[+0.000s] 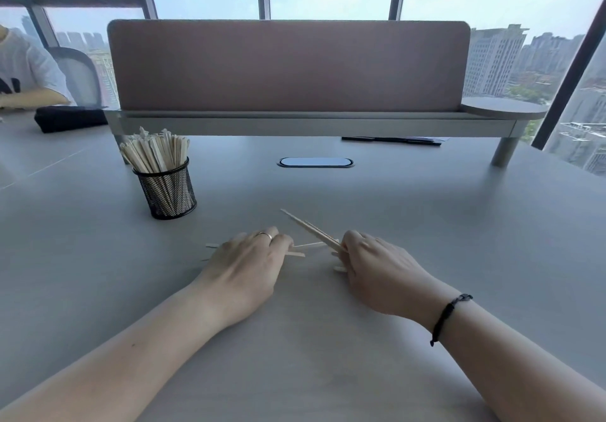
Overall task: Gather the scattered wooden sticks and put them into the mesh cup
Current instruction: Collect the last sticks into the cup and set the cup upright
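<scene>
A black mesh cup stands on the grey table, left of centre, packed with several wooden sticks. My right hand grips a small bundle of sticks that points up and left over the table. My left hand lies palm down over a few loose sticks; their ends poke out on both sides of it. Whether its fingers pinch one is hidden. Both hands are in front of the cup, to its right.
A pink desk divider on a raised grey shelf crosses the back. A cable port sits mid-table, and dark pens lie under the shelf. A black pouch and another person's arm are at far left.
</scene>
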### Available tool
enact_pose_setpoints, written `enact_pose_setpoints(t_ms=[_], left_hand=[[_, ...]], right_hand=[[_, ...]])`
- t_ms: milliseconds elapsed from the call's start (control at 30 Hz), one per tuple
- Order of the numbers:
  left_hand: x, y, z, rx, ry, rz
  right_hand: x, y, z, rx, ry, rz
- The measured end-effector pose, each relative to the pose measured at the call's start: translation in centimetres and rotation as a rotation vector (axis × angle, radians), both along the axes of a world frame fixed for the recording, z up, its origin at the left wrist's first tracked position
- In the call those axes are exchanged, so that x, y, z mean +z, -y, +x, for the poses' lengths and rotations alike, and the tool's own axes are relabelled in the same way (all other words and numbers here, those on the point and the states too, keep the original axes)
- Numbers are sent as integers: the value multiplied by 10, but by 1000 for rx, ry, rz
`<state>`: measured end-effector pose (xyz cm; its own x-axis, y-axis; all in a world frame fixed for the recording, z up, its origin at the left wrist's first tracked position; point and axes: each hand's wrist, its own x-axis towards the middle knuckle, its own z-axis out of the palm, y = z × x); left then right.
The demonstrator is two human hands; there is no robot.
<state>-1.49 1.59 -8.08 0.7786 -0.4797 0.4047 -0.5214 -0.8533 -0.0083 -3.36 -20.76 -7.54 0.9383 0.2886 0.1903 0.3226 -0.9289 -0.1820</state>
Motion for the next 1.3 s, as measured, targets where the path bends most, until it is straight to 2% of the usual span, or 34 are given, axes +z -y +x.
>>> enact_pose_setpoints(t_ms=[100,233,300,400,467,633,733,967,1133,1200,1300], left_hand=[[-2,-2,0,-9,12,11],[-3,-10,12,-36,47,-81],[-1,-13,16,5,45,-164],[6,-17,17,77,13,-405],[17,-16,15,24,2,-589],[54,5,5,-167,-442,-1381],[55,24,3,-247,-537,-1550],[30,32,3,-234,-638,-1488],[27,40,-4,-263,-602,-1381],[27,40,-7,-266,-532,-1271],[26,45,-19,-288,-448,-899]], right_hand=[[4,1,0,-16,3,122],[9,-2,6,-78,-41,471],[11,-4,8,-117,-62,576],[13,-5,13,-150,-63,752],[14,-5,15,-156,-102,935],[27,-7,4,-94,-275,1413],[34,-5,0,-33,-273,1530],[34,-5,1,23,-156,1484],[34,-5,0,58,-165,1482],[34,-5,-1,57,-207,1525],[36,-3,-2,61,-245,1561]])
